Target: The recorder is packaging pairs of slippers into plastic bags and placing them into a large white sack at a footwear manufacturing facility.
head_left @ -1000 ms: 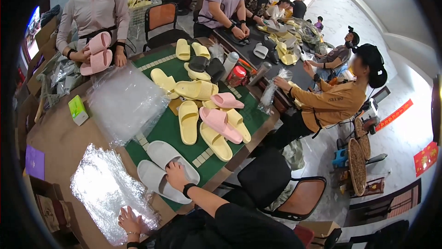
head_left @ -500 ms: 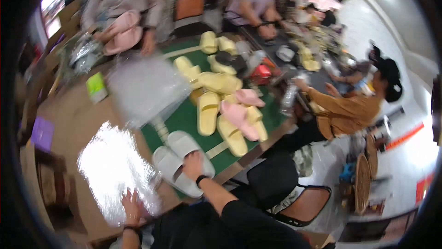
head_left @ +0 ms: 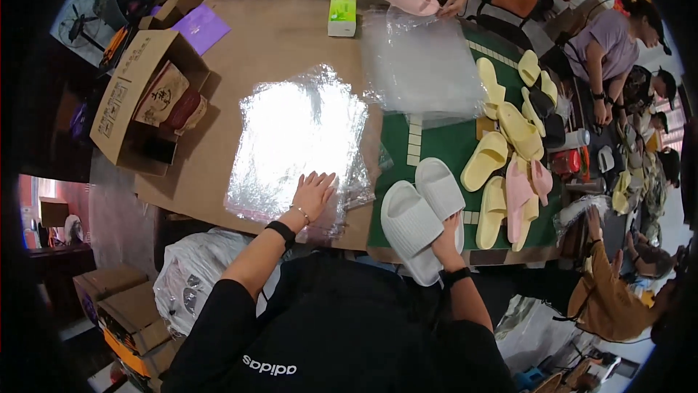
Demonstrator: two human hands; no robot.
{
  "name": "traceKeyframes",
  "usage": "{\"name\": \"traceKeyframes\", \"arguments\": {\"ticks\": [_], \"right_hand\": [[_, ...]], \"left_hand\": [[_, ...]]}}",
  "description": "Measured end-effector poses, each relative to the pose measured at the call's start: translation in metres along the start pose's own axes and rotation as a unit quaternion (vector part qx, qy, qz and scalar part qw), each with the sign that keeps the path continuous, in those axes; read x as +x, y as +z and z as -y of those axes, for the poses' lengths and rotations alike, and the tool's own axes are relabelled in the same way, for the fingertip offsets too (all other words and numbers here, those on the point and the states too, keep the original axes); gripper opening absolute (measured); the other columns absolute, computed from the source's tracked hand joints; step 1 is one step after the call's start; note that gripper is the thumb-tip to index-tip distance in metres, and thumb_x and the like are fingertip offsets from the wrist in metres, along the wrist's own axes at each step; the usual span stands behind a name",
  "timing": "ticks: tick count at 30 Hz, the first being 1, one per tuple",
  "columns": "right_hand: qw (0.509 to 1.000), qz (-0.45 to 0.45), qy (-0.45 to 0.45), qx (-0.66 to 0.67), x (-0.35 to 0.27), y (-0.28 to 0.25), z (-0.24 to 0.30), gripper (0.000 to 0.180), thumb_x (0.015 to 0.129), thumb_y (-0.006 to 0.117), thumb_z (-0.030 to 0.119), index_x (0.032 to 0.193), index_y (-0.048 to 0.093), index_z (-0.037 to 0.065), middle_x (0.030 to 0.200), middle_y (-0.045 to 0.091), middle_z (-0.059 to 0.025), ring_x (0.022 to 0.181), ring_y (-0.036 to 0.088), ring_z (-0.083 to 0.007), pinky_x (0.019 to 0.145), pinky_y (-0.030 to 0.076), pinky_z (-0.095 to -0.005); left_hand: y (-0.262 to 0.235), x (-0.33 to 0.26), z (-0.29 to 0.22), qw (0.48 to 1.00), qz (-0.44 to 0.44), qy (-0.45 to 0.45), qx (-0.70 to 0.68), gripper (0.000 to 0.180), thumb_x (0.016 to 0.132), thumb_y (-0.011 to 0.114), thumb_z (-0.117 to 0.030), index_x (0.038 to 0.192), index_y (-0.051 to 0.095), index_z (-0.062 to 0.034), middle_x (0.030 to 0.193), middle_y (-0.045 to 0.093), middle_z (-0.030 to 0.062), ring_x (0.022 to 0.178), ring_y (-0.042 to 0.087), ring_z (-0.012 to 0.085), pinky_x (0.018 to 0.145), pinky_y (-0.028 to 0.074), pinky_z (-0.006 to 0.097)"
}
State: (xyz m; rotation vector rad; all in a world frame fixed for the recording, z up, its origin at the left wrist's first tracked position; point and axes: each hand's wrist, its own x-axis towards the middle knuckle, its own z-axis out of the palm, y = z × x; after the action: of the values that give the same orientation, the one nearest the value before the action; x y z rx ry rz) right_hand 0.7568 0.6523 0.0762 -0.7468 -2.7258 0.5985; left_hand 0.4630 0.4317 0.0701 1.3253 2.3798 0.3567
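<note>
Grey slippers (head_left: pixel 411 221) have shifted toward six o'clock, past the tabletop (head_left: pixel 283 37) edge. Left hand (head_left: pixel 313 197) lies spread on bags (head_left: pixel 298 131); right hand (head_left: pixel 446 245), grip I cannot tell: slackness could drop them.

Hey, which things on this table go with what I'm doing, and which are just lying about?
Likely part of the job:
- pale grey slippers, right hand on them
- shiny plastic sheets, left hand resting on them
- probably the yellow slippers and clear plastic stack

Apparently just lying about:
- purple packet
- green-and-white box
- open carton
</note>
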Motion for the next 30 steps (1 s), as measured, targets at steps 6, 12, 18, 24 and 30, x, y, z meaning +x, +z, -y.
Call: {"name": "traceKeyframes", "arguments": {"ticks": [6,12,18,24,30], "right_hand": [[0.992,0.078,-0.03,0.093,0.008,-0.04,0.043,0.059,0.074,0.057,0.03,0.126,0.041,0.008,0.134,0.031,-0.0183,0.126,0.02,-0.0392,0.103,0.011,-0.051],[0.986,0.123,-0.053,0.097,0.019,-0.04,0.059,0.054,0.076,0.054,0.028,0.126,0.043,0.011,0.135,0.029,-0.0173,0.128,0.016,-0.0388,0.105,0.006,-0.0529],[0.992,0.105,-0.062,0.029,0.011,-0.028,0.046,0.053,0.075,0.058,0.03,0.123,0.047,0.01,0.131,0.036,-0.0168,0.124,0.023,-0.0386,0.102,0.014,-0.0495],[0.99,0.129,-0.059,-0.009,0.001,-0.022,0.028,0.059,0.07,0.059,0.022,0.123,0.042,0.0,0.128,0.036,-0.024,0.125,0.022,-0.0405,0.104,0.01,-0.0521],[0.997,0.031,0.011,0.076,-0.01,-0.005,0.015,0.064,0.058,0.058,0.011,0.117,0.044,-0.007,0.127,0.036,-0.0268,0.123,0.025,-0.0409,0.105,0.014,-0.0505]], "left_hand": [[-0.003,0.017,-0.018,0.999,0.031,0.019,0.015,0.04,0.089,0.041,-0.028,0.128,0.041,-0.0197,0.122,0.046,0.0105,0.122,0.031,0.0335,0.099,0.022,0.056],[-0.009,0.026,-0.037,0.982,0.126,0.042,0.132,0.045,0.082,0.052,-0.032,0.126,0.045,-0.0239,0.142,0.021,0.0123,0.129,0.014,0.0417,0.1,0.017,0.059],[0.002,0.026,-0.035,0.987,0.13,0.031,0.087,0.064,0.077,0.053,-0.042,0.135,0.03,-0.0264,0.143,0.018,0.01,0.13,0.014,0.0409,0.097,0.015,0.064],[-0.004,0.027,-0.043,0.991,0.078,0.048,0.102,0.08,0.069,0.059,-0.057,0.136,0.027,-0.0256,0.14,0.023,0.0122,0.128,0.015,0.0419,0.095,0.015,0.067],[0.003,0.038,-0.042,0.993,0.071,0.096,-0.023,0.078,0.067,0.07,-0.037,0.132,0.033,-0.0178,0.139,0.021,0.0208,0.125,0.021,0.0471,0.094,0.023,0.065]]}}
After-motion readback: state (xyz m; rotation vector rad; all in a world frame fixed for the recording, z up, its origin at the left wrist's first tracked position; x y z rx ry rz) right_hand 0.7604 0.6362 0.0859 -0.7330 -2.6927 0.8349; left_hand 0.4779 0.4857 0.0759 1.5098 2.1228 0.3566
